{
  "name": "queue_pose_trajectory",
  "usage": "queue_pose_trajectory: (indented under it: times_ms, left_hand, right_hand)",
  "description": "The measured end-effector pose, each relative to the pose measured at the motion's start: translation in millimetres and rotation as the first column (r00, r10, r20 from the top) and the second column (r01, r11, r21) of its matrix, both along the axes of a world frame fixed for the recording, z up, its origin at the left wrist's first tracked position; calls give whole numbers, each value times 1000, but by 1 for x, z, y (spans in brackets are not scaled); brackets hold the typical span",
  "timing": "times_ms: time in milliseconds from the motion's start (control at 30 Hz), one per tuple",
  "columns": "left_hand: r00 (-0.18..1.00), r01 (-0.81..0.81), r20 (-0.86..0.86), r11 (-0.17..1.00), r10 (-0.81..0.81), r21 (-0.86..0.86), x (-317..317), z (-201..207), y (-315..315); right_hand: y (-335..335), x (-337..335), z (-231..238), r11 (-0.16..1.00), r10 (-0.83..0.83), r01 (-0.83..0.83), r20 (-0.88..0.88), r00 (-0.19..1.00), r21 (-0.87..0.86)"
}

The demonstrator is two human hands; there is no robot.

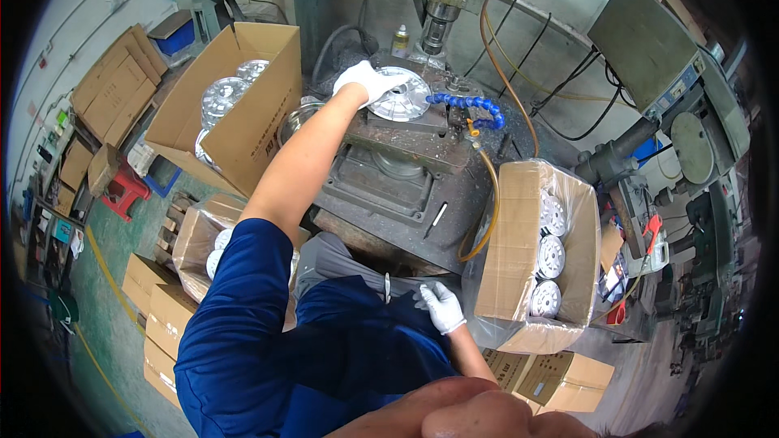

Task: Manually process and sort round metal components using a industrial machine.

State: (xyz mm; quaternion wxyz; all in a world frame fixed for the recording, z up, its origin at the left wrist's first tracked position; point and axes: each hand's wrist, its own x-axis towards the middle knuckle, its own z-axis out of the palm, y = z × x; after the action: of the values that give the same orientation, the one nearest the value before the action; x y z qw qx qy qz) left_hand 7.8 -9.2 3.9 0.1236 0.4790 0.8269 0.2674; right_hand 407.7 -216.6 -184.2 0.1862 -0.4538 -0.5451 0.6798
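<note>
A round silver metal disc with ribs and holes (pixel 399 96) lies on the fixture plate of a drill press. My left hand (pixel 365 83), in a white glove, reaches out to it and grips its left rim. Above the disc stands the machine's spindle (pixel 436 28); a blue segmented coolant hose (pixel 466 101) points at the disc from the right. My right hand (pixel 441 306), also gloved, rests near my lap with its fingers loosely bent and apart. Nothing shows in it.
An open cardboard box (pixel 280 57) with similar discs stands at the left; a plastic-lined box (pixel 505 251) with more discs is at the right. A spray can (pixel 400 40) stands behind the fixture. A white pen-like stick (pixel 436 220) lies on the machine table. A yellow-brown hose (pixel 496 195) hangs near the right box.
</note>
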Motion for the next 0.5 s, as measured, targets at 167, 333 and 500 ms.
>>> queue_pose_trajectory:
  times_ms: [167, 333, 500]
  left_hand:
    - [994, 107, 12, 978, -107, -179, 8, 20, -6]
    - [992, 125, 3, 969, -128, -213, 11, 23, -8]
    - [999, 37, -27, 987, -42, -153, 10, 17, -8]
  right_hand:
    - [10, 11, -8, 996, -46, 44, 18, 999, 74]
    - [20, 5, 1, 933, 7, -48, 116, 993, 358]
    - [19, 10, 16, 955, -13, -31, 146, 989, 297]
